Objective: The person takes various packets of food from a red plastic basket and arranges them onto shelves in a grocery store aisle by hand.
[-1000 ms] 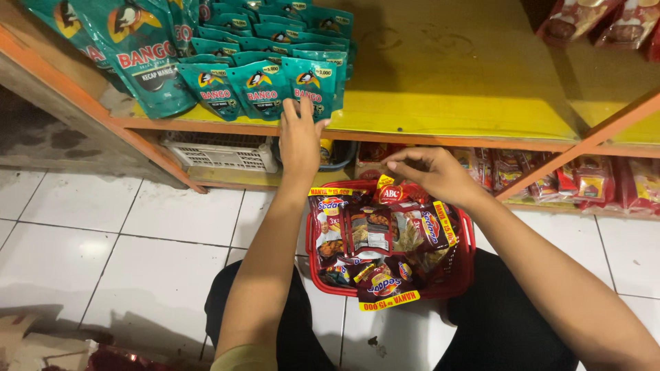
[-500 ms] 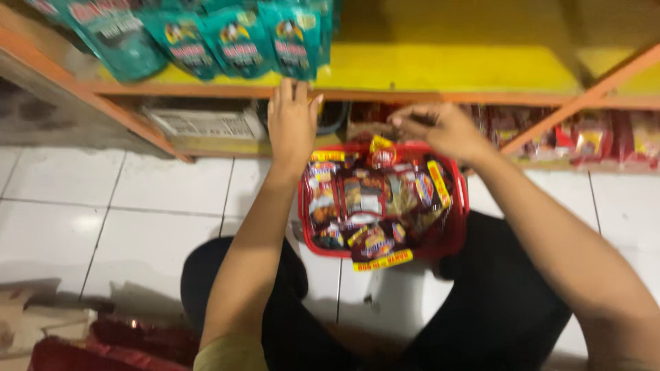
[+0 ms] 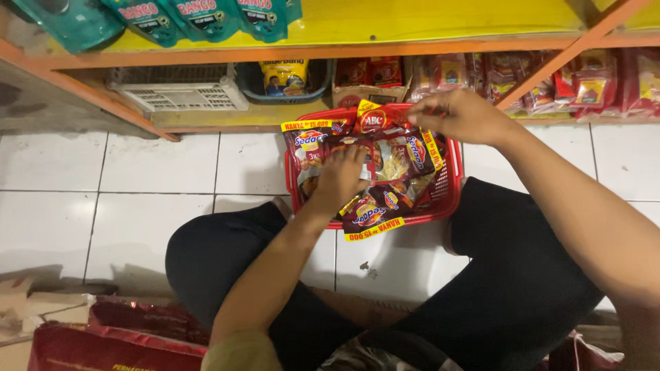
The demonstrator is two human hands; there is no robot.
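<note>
Left hand (image 3: 340, 177): it lies flat on the noodle packets (image 3: 385, 168), fingers spread and a little curled, pressing on them but not closed around any.
Right hand (image 3: 462, 115): at the far right corner of the red basket (image 3: 450, 189), fingers bent together; whether it pinches a packet edge or the rim, I cannot tell.
Where the packets are: piled in the basket on the white tiled floor (image 3: 137, 199), between the person's knees, just near the lower shelf (image 3: 206, 118).
Handling: the packets look light, with thin glossy wrap that is probably slippery; the content inside may break if squeezed.
Where to hold: by the flat sides or the sealed end.
Edges: basket rim around; shelf board close on the far side.
Open room: the floor to the left.
</note>
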